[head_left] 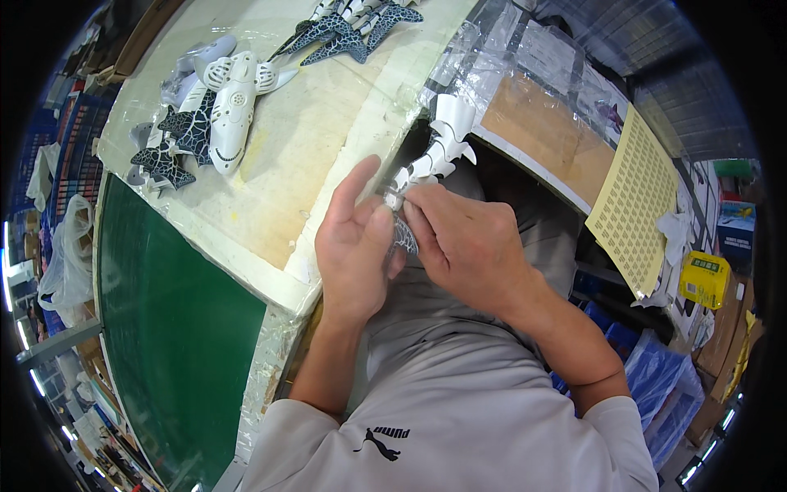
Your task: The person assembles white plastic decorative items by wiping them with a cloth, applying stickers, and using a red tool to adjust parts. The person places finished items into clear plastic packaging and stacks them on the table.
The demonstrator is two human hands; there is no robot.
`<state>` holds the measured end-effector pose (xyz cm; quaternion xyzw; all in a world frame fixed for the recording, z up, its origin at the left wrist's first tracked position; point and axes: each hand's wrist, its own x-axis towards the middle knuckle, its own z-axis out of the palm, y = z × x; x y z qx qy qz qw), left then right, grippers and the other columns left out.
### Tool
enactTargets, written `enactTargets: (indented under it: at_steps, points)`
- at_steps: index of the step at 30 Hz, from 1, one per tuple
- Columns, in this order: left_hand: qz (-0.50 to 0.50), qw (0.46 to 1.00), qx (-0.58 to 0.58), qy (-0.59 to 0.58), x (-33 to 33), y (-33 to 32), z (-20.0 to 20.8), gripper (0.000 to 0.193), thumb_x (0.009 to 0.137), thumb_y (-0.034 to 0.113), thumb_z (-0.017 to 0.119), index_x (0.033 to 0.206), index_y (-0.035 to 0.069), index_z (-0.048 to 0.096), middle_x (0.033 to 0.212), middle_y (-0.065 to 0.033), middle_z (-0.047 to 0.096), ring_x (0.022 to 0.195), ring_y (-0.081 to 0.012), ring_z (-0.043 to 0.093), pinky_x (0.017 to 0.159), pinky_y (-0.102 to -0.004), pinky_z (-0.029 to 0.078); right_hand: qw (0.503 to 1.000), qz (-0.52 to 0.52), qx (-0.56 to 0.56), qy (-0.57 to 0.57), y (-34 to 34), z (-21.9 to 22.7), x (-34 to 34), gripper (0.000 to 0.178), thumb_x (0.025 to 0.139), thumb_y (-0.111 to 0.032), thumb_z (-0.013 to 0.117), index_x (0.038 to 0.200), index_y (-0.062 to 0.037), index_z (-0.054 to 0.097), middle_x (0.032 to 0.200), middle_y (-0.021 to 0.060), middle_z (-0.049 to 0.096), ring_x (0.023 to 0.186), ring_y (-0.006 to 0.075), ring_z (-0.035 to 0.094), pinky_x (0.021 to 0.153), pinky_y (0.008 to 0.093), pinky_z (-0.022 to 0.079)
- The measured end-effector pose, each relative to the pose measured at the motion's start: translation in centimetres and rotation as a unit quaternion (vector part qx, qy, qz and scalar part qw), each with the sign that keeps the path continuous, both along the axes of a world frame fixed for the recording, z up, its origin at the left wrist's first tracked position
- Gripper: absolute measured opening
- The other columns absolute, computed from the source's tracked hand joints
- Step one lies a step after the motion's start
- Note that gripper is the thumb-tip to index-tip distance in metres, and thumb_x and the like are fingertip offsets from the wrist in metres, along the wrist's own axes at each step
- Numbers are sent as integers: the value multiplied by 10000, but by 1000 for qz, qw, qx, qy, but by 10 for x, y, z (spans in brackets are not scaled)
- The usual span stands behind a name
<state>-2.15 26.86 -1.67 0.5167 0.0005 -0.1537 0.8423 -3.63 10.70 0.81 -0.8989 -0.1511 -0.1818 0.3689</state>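
Note:
A white segmented toy tail (450, 127) slants up and away from my hands, its overlapping plates widening toward the far end. At its near end is a dark tail fin (404, 236) with a pale crackle pattern. My left hand (351, 258) grips the fin end between thumb and fingers, its index finger raised. My right hand (479, 238) pinches the narrow joint just above the fin. Its fingertips and anything small between them are hidden. Both hands meet over my lap, beside the table's edge.
On the table (287, 189) lie a white toy fish body (235, 115) and dark crackle-patterned fins (168, 156). More finned tails (348, 33) rest at the far edge. A green surface (176, 328) is at left. To the right are a cardboard sheet (545, 135), a yellow label sheet (635, 205) and a yellow packet (704, 279).

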Motion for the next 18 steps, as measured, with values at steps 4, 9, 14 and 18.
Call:
enactTargets:
  at_steps: [4,9,14,18]
  points:
    - [17,1000,13,0,-2,-2,0,660,1049,187,666,1592,-37,364,893,-27,630,617,-65,519,497,-217,438,1000,-6,14,-24,0,-2,1,118,907,-61,720,940,-81,608,728,78,629,610,273,671,515,392,501]
    - [8,1000,18,-12,-1,-2,0,660,1049,183,663,1597,-25,360,908,-32,637,638,-64,527,505,-215,443,1000,3,-10,-17,-2,-5,1,148,918,7,732,1040,-42,664,792,105,661,637,280,684,535,381,512]
    - [2,1000,24,-11,0,-1,2,669,1043,177,670,1607,2,354,951,-46,662,684,-69,558,520,-211,453,998,-2,7,-58,-4,-5,2,148,886,-77,718,880,-99,571,689,61,607,597,263,660,507,395,498]
    - [8,999,23,-23,-1,-4,3,675,1075,155,641,1624,-24,292,874,-86,670,588,-75,542,490,-213,413,998,25,-34,-50,-13,-2,3,154,888,-75,716,862,-100,566,686,58,596,593,260,651,511,396,500]
